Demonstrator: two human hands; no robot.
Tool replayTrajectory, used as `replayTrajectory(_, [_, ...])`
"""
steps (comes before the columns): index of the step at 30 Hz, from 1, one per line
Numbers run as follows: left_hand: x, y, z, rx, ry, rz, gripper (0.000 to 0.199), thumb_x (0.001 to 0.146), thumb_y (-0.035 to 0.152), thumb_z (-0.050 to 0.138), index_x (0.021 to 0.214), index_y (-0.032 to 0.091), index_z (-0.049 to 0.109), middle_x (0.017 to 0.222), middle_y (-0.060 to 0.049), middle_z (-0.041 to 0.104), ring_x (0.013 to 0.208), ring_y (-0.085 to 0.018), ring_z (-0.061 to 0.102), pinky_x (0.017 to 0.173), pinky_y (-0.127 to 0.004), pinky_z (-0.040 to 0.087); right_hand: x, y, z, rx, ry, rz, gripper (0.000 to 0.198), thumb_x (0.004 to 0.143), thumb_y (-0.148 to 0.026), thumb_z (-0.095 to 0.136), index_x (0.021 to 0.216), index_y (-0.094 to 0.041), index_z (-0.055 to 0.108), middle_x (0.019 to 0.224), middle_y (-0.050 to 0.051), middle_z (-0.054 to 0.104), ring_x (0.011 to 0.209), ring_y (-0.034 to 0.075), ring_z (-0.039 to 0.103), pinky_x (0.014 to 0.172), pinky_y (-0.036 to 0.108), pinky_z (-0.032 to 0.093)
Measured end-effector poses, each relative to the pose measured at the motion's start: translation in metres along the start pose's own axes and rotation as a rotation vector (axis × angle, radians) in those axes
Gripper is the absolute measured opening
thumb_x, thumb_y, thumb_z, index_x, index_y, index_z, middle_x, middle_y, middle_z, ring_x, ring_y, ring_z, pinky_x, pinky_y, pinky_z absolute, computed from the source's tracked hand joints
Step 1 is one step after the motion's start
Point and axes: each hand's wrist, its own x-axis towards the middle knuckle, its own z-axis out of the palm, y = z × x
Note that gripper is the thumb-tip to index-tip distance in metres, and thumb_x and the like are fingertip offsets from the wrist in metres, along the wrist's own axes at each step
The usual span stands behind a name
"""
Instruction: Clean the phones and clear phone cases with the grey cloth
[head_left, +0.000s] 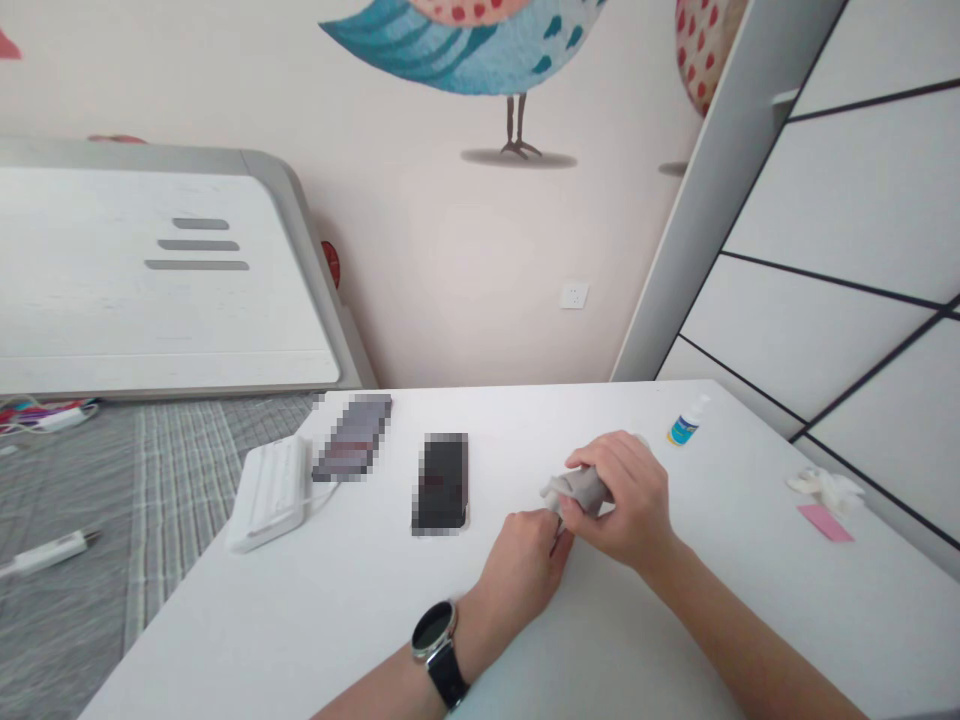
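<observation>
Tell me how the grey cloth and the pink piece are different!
The grey cloth is bunched up, but the pink piece looks flat. The right hand holds the grey cloth, while the pink piece lies on the table. Both look plain-coloured.

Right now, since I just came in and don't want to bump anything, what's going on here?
Someone is working with both hands over a white table. The right hand grips a grey cloth, with the left hand close against it; what the left fingers hold is mostly hidden. A dark phone lies to the left of the hands, and a small bottle stands to the right.
</observation>
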Motion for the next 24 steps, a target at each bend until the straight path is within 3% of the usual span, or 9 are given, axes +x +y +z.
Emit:
replayTrajectory(2, [-0.0002,0.0006,0.0,0.001,0.003,-0.011,0.027,0.097,0.018,0.05,0.072,0.018,0.06,0.065,-0.005,0.066,0.054,-0.017,0.056,0.054,-0.028,0.031,0.0012,0.0013,-0.0013,0.012,0.018,0.043,0.013,0.083,-0.031,0.065,0.084,-0.024,0.055,0.07,0.002,0.059,0.068,0.022,0.054,0.062,0.037,0.045])
replayTrajectory(4, [-0.0001,0.0013,0.0003,-0.002,0.003,-0.007,0.026,0.096,0.017,0.051,0.072,0.019,0.06,0.066,-0.005,0.066,0.055,-0.017,0.055,0.055,-0.027,0.031,0.0023,0.0,-0.0016,0.043,-0.009,-0.028,0.004,0.086,-0.025,0.06,0.086,-0.024,0.056,0.074,0.003,0.063,0.074,0.023,0.059,0.075,0.041,0.051])
replayTrajectory(7, [0.0006,0.0017,0.0008,-0.01,0.003,0.003,0.023,0.095,0.015,0.051,0.074,0.019,0.06,0.069,-0.004,0.067,0.056,-0.016,0.056,0.055,-0.027,0.031,0.0029,-0.0024,-0.0008,0.07,-0.074,-0.142,0.022,0.088,-0.015,0.049,0.104,-0.024,0.062,0.09,0.004,0.073,0.086,0.023,0.067,0.097,0.046,0.05])
replayTrajectory(10, [0.0011,0.0014,0.001,-0.02,0.011,-0.003,0.021,0.096,0.015,0.049,0.079,0.018,0.061,0.069,-0.004,0.068,0.056,-0.016,0.056,0.055,-0.026,0.032,0.0028,-0.0007,-0.0004,0.015,-0.054,-0.039,0.023,0.088,-0.023,0.056,0.11,-0.022,0.062,0.095,0.007,0.073,0.087,0.025,0.067,0.083,0.043,0.052])
replayTrajectory(13, [0.0013,0.0011,0.0011,-0.03,0.021,-0.01,0.02,0.099,0.019,0.049,0.086,0.017,0.063,0.069,-0.004,0.068,0.056,-0.016,0.057,0.056,-0.025,0.034,0.0031,0.001,-0.001,-0.034,-0.022,0.124,0.019,0.083,-0.035,0.066,0.095,-0.023,0.058,0.084,0.006,0.067,0.08,0.026,0.064,0.07,0.04,0.051])
replayTrajectory(16, [0.0013,0.0015,0.0016,-0.029,0.019,0.0,0.021,0.097,0.018,0.05,0.08,0.018,0.063,0.069,-0.004,0.069,0.057,-0.016,0.058,0.056,-0.026,0.034,0.0035,-0.0016,-0.0007,0.019,-0.042,0.001,0.007,0.086,-0.026,0.058,0.092,-0.023,0.057,0.085,0.006,0.067,0.087,0.026,0.066,0.09,0.047,0.053])
replayTrajectory(18, [0.0016,0.0019,0.0016,-0.025,0.019,0.007,0.024,0.096,0.016,0.051,0.075,0.018,0.062,0.068,-0.004,0.068,0.056,-0.016,0.057,0.055,-0.026,0.033,0.0037,-0.0035,-0.0001,0.057,-0.076,-0.101,0.018,0.086,-0.016,0.051,0.099,-0.024,0.059,0.091,0.004,0.071,0.092,0.024,0.068,0.102,0.049,0.049])
replayTrajectory(20, [0.0024,0.0023,0.0012,-0.025,0.021,0.012,0.024,0.096,0.016,0.051,0.075,0.018,0.063,0.067,-0.004,0.068,0.056,-0.015,0.057,0.055,-0.025,0.033,0.0041,-0.0031,0.0,0.042,-0.076,-0.113,0.026,0.083,-0.013,0.05,0.105,-0.024,0.06,0.093,0.004,0.072,0.089,0.023,0.067,0.095,0.046,0.051])
replayTrajectory(24, [0.0042,0.0025,0.001,-0.025,0.029,0.006,0.02,0.098,0.018,0.052,0.083,0.017,0.065,0.069,-0.004,0.07,0.057,-0.016,0.059,0.056,-0.026,0.035,0.0053,0.0014,-0.0018,-0.059,-0.022,0.072,0.014,0.079,-0.028,0.062,0.092,-0.023,0.057,0.078,0.004,0.064,0.072,0.024,0.058,0.066,0.041,0.048])
